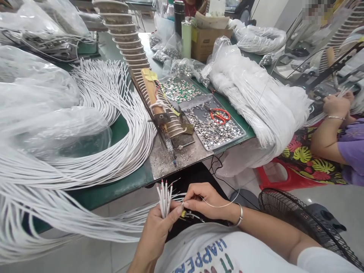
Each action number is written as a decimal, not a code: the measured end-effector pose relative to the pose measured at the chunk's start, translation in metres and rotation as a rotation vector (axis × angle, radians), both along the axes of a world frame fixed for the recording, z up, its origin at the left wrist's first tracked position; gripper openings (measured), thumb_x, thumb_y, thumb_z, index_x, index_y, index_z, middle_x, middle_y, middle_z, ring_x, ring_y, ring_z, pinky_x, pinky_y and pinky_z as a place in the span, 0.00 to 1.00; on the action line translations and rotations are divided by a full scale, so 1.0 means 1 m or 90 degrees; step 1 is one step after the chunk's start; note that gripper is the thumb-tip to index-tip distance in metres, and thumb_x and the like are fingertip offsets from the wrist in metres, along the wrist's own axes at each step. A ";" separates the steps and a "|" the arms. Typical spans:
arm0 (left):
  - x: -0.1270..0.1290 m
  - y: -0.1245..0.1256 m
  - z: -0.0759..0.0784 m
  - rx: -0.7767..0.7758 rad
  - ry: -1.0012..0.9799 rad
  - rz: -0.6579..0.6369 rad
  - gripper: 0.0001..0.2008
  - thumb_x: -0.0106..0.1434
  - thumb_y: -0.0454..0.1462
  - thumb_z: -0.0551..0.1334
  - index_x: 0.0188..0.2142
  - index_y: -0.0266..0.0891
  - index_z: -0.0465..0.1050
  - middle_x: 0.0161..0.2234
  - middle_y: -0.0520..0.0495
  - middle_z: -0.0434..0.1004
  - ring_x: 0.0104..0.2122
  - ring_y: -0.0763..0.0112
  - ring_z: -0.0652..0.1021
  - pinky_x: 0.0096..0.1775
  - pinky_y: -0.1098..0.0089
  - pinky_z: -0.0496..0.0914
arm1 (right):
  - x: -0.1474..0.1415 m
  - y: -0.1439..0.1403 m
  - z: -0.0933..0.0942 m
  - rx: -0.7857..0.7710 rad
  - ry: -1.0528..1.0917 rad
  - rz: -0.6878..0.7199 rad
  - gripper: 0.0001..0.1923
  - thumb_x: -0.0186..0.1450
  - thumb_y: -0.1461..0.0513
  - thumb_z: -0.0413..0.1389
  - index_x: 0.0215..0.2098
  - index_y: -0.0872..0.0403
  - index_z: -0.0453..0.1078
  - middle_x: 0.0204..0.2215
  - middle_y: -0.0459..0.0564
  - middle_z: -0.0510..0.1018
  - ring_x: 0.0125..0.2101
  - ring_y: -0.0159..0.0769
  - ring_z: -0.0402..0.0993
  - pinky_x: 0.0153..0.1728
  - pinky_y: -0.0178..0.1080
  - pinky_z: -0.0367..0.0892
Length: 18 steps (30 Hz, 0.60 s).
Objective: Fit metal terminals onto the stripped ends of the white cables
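Hands meet low over the worker's lap, just below the edge of a green table (119, 189): the left hand (157, 231) is closed around a small bundle of white wires (164, 199) whose stripped ends stand upright, while the right hand (203, 201) pinches a thin strand between thumb and forefinger right beside that bundle. Long white cables (113, 125) sweep in a great arc across the tabletop and spill over its near edge to the left hand, crowding the left side along with clear plastic bags (42, 110). Straight ahead, a soldering stand (162, 113) sits on a scorched metal plate (170, 161), with a tray of small metal parts (216, 129) and red-handled snips (220, 115) just beside it. Another heap of white cable (256, 94) fills the right end. A co-worker's arm (327, 132) works well apart at far right; a black fan (298, 223) stands by the worker's right arm.
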State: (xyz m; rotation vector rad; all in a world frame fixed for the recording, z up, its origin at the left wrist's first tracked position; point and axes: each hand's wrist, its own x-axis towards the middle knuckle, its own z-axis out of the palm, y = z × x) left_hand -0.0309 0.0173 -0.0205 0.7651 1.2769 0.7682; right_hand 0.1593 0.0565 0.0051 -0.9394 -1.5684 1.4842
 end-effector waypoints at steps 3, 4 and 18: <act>0.005 -0.002 -0.006 0.004 -0.039 0.041 0.15 0.54 0.45 0.71 0.31 0.36 0.73 0.19 0.57 0.57 0.20 0.79 0.56 0.23 0.74 0.50 | -0.008 -0.004 -0.009 0.024 0.071 -0.064 0.11 0.63 0.60 0.60 0.27 0.58 0.71 0.23 0.44 0.69 0.24 0.26 0.62 0.25 0.30 0.58; 0.007 -0.003 -0.007 0.002 -0.060 0.057 0.15 0.54 0.46 0.70 0.31 0.36 0.73 0.18 0.58 0.55 0.19 0.80 0.55 0.23 0.75 0.49 | -0.011 -0.007 -0.013 0.011 0.098 -0.090 0.11 0.63 0.59 0.61 0.27 0.58 0.70 0.23 0.44 0.68 0.24 0.26 0.62 0.26 0.30 0.58; 0.023 0.004 -0.001 0.311 0.194 0.047 0.12 0.59 0.46 0.65 0.36 0.39 0.76 0.31 0.47 0.78 0.30 0.65 0.77 0.34 0.70 0.71 | -0.008 -0.007 -0.011 0.188 -0.151 -0.051 0.32 0.71 0.43 0.37 0.64 0.53 0.53 0.42 0.53 0.66 0.32 0.33 0.65 0.34 0.38 0.64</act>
